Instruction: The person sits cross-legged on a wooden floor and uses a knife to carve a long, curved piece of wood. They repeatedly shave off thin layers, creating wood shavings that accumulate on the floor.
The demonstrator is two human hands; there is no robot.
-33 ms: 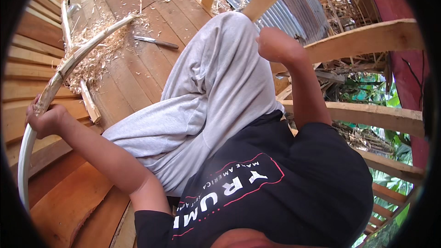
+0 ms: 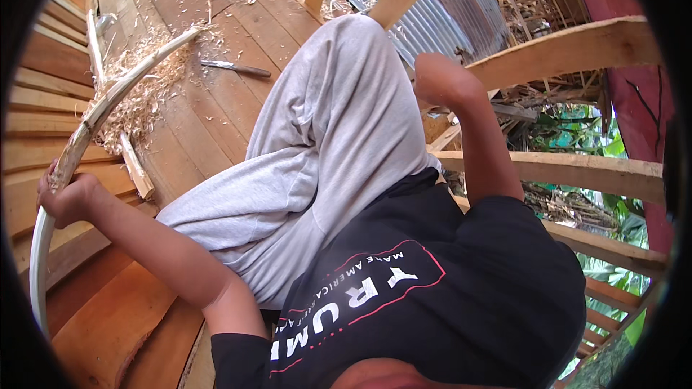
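At the far left my left hand (image 2: pixel 66 200) is closed round a long, curved, peeled wooden pole (image 2: pixel 108 104). The pole's far end rests among shavings on the floor, and its near end curves down along the left rim of the view. My right hand (image 2: pixel 435 79) is beside my raised knee, bent at the wrist. Its fingers are turned away and hidden, so whether they hold anything cannot be seen. A knife (image 2: pixel 249 70) with a wooden handle lies on the floorboards between the pole and my knee.
Pale shavings (image 2: pixel 148 112) lie heaped under the pole. A short wood piece (image 2: pixel 137 167) lies near my left forearm. Slatted boards (image 2: pixel 50 126) line the left side. Wooden rails (image 2: pixel 577 47) stand at the right, with corrugated metal sheets (image 2: pixel 432 14) beyond.
My right hand has shifted slightly right and down, away from the knee. The whole view has moved a little. My left hand keeps its grip on the pole.
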